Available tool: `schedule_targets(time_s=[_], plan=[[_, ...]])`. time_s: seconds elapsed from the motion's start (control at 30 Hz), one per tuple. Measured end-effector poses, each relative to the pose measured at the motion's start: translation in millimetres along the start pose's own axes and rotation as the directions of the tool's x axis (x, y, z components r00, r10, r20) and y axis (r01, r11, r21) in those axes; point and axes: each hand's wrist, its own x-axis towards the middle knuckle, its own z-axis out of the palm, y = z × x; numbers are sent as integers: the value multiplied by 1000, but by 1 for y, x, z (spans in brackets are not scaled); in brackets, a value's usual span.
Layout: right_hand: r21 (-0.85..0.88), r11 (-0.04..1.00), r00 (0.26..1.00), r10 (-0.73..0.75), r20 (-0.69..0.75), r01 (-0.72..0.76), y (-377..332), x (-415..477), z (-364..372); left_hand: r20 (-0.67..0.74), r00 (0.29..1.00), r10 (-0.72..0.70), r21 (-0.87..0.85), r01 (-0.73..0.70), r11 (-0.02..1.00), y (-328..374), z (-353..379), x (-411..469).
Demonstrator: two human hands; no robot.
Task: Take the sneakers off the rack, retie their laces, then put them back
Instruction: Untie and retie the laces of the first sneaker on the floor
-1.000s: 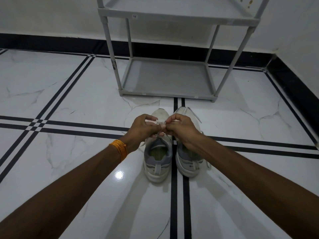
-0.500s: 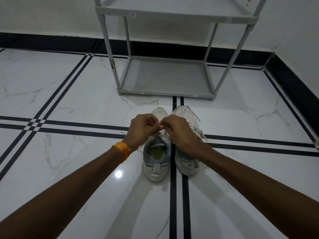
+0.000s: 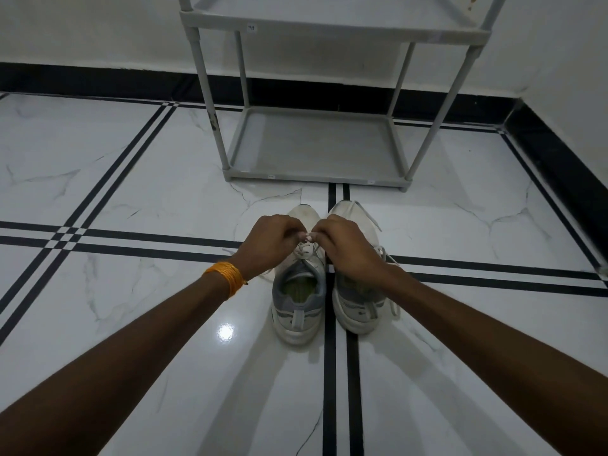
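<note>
Two white and grey sneakers stand side by side on the floor, heels toward me. Over the left sneaker (image 3: 297, 301), my left hand (image 3: 269, 243) and my right hand (image 3: 345, 246) meet, each pinching a part of its white lace (image 3: 307, 248) above the tongue. The right sneaker (image 3: 357, 307) lies partly under my right wrist; its loose laces trail off its right side. The grey shoe rack (image 3: 316, 146) stands just beyond the toes, with both visible shelves bare.
White marble floor with black inlay lines runs all around. A black skirting and white walls close the back and the right side. An orange thread band wraps my left wrist (image 3: 227, 278).
Both hands have stayed together over the left sneaker, working the lace with small finger movements. The view has shifted slightly.
</note>
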Motion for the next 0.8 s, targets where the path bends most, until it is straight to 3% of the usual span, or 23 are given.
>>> schedule_targets(time_s=[0.1,0.2,0.3,0.47,0.67,0.73,0.8], plan=[[-3,1000,996,27,-90,-27,3,1,0,166,970,-178,-290,220,931,-2,-3,1],[-75,997,981,-10,-194,-5,-1,-1,-5,220,937,-270,-393,339,855,-6,-2,2],[-113,991,985,-83,-151,66,-10,-5,-7,197,940,-278,-439,338,832,-10,-1,0],[-97,993,992,-72,-108,61,-13,0,-5,177,951,-254,-447,307,840,-9,-3,-2],[-42,996,993,-87,-83,84,-9,-1,-14,105,952,-288,-607,290,740,-10,-11,-3],[-108,992,996,-77,-54,71,2,-4,-21,68,924,-377,-650,328,686,-21,-14,-5],[-239,971,1000,-26,10,27,21,-13,-28,-25,910,-413,-553,331,765,-41,-17,-11]])
